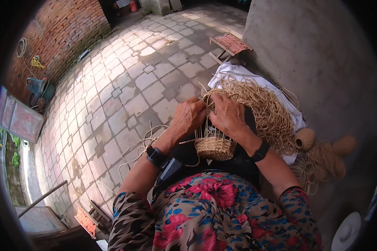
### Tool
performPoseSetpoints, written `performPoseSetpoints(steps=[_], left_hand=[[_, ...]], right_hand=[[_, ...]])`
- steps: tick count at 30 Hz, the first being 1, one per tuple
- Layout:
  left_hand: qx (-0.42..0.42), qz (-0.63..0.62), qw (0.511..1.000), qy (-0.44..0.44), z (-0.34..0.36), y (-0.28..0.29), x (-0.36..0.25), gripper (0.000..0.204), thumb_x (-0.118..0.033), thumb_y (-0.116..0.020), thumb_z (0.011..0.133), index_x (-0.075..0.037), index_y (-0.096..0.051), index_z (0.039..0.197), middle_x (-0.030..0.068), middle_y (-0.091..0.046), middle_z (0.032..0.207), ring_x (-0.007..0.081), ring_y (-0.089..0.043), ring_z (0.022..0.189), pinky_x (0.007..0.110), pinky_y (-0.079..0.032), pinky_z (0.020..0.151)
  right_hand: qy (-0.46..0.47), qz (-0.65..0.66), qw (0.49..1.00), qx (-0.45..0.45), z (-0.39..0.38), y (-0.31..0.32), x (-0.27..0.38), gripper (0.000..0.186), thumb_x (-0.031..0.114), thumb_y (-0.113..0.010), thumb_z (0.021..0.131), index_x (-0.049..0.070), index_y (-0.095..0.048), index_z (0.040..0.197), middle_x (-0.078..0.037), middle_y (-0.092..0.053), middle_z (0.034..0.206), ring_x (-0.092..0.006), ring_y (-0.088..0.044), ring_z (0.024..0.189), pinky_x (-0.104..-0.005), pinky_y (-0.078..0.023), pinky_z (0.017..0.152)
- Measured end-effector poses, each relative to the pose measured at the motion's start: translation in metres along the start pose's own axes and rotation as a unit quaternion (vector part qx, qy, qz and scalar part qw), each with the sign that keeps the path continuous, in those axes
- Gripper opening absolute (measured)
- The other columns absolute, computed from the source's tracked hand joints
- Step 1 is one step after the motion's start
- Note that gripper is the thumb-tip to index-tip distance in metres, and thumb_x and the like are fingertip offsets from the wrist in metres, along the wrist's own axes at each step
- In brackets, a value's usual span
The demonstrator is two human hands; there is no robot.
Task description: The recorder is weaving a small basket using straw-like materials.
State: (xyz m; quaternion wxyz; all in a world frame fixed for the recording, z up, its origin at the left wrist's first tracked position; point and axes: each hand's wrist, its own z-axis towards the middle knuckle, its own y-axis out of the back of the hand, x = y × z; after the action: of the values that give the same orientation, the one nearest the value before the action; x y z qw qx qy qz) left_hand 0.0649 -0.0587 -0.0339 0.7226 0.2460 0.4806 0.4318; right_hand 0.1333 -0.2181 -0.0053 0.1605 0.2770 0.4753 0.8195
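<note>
Tan woven basket [215,149], directly below both hands, over the dark lap [187,155].
The right hand [229,113] pinches cord [207,96] above the basket; the left hand [190,115] curls close beside it, seemingly on the same cord, though its fingertips are hidden. Both forearms [277,169] angle inward from below.

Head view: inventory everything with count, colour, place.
Basket: one, tan, centre
Cord pile: one, tan, right
Sheet: one, white, under cord
Cord balls: at least two, tan, right
Stools: two, reddish, upper centre, lower left
Brick wall: one, reddish, upper left
Plain wall: one, grey, right
Paving: one stretch, grey, centre
Coils: two, yellow and pale, brick wall
Bucket: one, green, left
Round object: one, white, lower right
Garment: one, multicoloured, bottom
Wristbands: two, black, wrists
Hands: two, bare, at basket strands
</note>
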Motion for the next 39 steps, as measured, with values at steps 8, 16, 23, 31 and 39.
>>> performPoseSetpoints(steps=[8,16,23,31,39], left_hand=[[-0.13,0.11,0.967,0.19,-0.071,0.075,0.099,0.012,-0.013,-0.059,0.08,-0.003,-0.067,0.079,0.0167,-0.065,0.071,0.0335,-0.065,0.065,0.04,-0.05,0.062],[-0.04,0.299,0.761,0.575,-0.252,0.173,0.204,0.031,-0.028,-0.052,0.08,-0.012,-0.071,0.098,0.0194,-0.069,0.095,0.0378,-0.066,0.092,0.046,-0.051,0.082],[-0.023,-0.079,0.964,0.251,-0.062,0.057,0.088,0.044,-0.011,-0.061,0.081,-0.012,-0.058,0.124,0.017,-0.062,0.116,0.0303,-0.065,0.087,0.038,-0.05,0.079],[0.042,0.005,0.999,0.011,0.013,0.007,0.017,0.021,-0.017,-0.058,0.089,-0.005,-0.062,0.105,0.0172,-0.064,0.097,0.0352,-0.064,0.079,0.041,-0.05,0.068],[0.0,0.222,0.901,0.372,-0.228,0.117,0.171,0.029,-0.029,-0.053,0.086,-0.005,-0.07,0.087,0.0219,-0.066,0.077,0.0403,-0.065,0.077,0.046,-0.05,0.071]], right_hand=[[-0.111,0.087,0.989,-0.035,-0.023,0.012,-0.027,0.038,0.007,-0.061,0.075,0.008,-0.049,0.11,-0.011,-0.061,0.078,-0.0331,-0.064,0.072,-0.0441,-0.05,0.064],[-0.135,0.118,0.982,-0.056,-0.033,0.005,-0.038,0.038,0.009,-0.061,0.077,0.01,-0.05,0.112,-0.01,-0.06,0.066,-0.0335,-0.063,0.065,-0.0455,-0.049,0.061],[-0.117,0.08,0.987,-0.079,-0.041,0.004,-0.028,0.032,0.007,-0.061,0.075,0.008,-0.053,0.107,-0.013,-0.06,0.067,-0.0344,-0.063,0.065,-0.0463,-0.048,0.06],[-0.133,0.087,0.984,-0.08,-0.039,0.001,-0.025,0.031,0.007,-0.06,0.076,0.009,-0.052,0.106,-0.012,-0.06,0.065,-0.0353,-0.062,0.063,-0.0476,-0.048,0.06],[-0.192,0.064,0.979,-0.011,-0.034,0.004,-0.045,0.036,0.015,-0.057,0.077,0.008,-0.048,0.111,-0.022,-0.065,0.075,-0.0423,-0.065,0.073,-0.0522,-0.05,0.069]])
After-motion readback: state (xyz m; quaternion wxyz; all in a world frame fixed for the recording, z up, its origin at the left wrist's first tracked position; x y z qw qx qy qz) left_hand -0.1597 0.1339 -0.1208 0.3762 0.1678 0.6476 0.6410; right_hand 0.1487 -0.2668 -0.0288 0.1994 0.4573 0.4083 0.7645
